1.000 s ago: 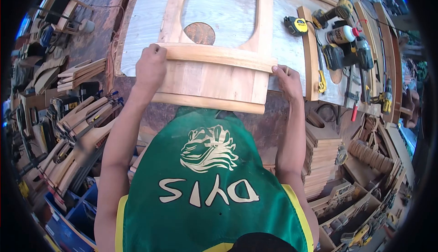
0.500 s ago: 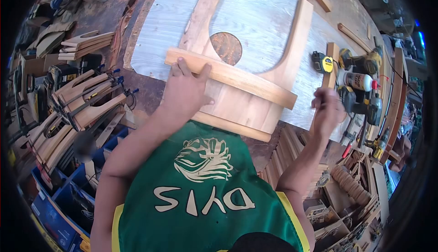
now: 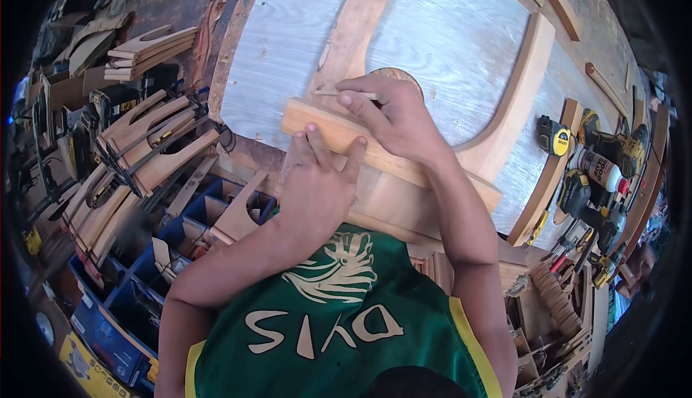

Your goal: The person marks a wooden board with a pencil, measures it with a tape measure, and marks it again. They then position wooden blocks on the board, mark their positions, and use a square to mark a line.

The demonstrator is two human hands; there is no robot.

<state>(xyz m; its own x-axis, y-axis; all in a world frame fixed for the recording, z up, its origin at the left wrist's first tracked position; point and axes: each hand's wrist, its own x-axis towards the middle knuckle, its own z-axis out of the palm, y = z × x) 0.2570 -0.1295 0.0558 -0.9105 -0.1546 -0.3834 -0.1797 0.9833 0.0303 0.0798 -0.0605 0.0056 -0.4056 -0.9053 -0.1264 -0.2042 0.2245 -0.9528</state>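
Note:
A wooden strip (image 3: 393, 159) lies across a U-shaped wooden frame, whose left leg (image 3: 360, 27) and right leg (image 3: 520, 85) point away from me. My left hand (image 3: 317, 182) rests on the strip near its left end, fingers spread and pressing from above. Closed in a pinch, my right hand (image 3: 393, 113) holds a thin pale pencil (image 3: 328, 92). Its tip is at the frame's left leg, just beyond the strip's far edge. The right hand and forearm hide part of the strip and most of a round dark patch on the board.
A whitish board (image 3: 270, 59) lies under the frame. To the right are a tape measure (image 3: 554, 136), a glue bottle (image 3: 600, 167) and a cordless drill (image 3: 623, 146). Clamped wooden pieces (image 3: 155, 139) and a blue divided bin (image 3: 133, 293) stand to the left.
My right hand has moved left from beside the tools to over the frame, with the pencil now showing in it. The left hand stays on the strip; the view has shifted.

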